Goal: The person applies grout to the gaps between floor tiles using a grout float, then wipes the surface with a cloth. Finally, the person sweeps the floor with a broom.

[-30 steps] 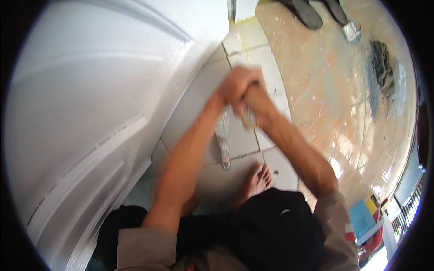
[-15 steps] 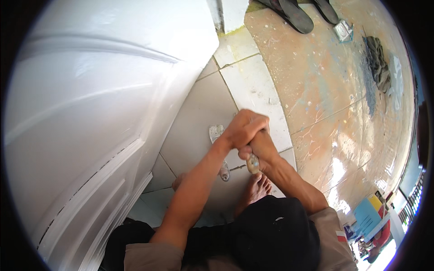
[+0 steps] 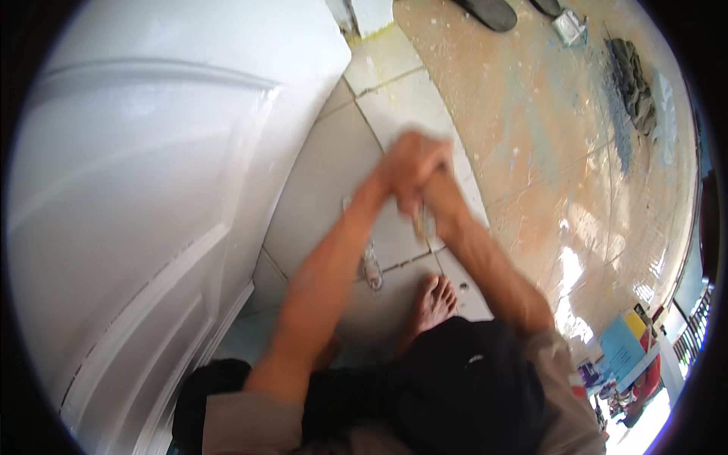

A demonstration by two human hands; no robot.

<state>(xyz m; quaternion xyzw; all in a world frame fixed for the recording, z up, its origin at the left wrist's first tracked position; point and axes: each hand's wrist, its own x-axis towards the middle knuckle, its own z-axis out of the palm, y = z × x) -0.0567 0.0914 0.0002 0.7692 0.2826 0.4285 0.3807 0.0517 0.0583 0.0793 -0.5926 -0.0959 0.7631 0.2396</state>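
Note:
In front of me my two hands are clasped together, both closed and blurred by motion. My left hand (image 3: 409, 163) wraps over the front, with my right hand (image 3: 441, 193) pressed against it. Out of the grip, toward me, sticks the pale yellowish end of a tool handle (image 3: 422, 224); the tool's other end is hidden by the hands. Below my left forearm a paint-smeared scraper (image 3: 371, 269) lies on the tiles, its blade mostly covered by the arm. My bare right foot (image 3: 436, 296) is on the floor behind the hands.
A white panelled door (image 3: 152, 189) stands close on the left. Beyond the pale tiles (image 3: 326, 167) spreads a paint-stained tan floor (image 3: 523, 114). Farther off are dark sandals (image 3: 489, 11), a small white box (image 3: 569, 28) and a crumpled dark cloth (image 3: 633, 83). Assorted items, including a blue sheet (image 3: 626, 353), are at right.
Both clasped hands have moved forward, away from my foot, carrying the handle with them. My view has shifted slightly, and the forearms are more stretched out.

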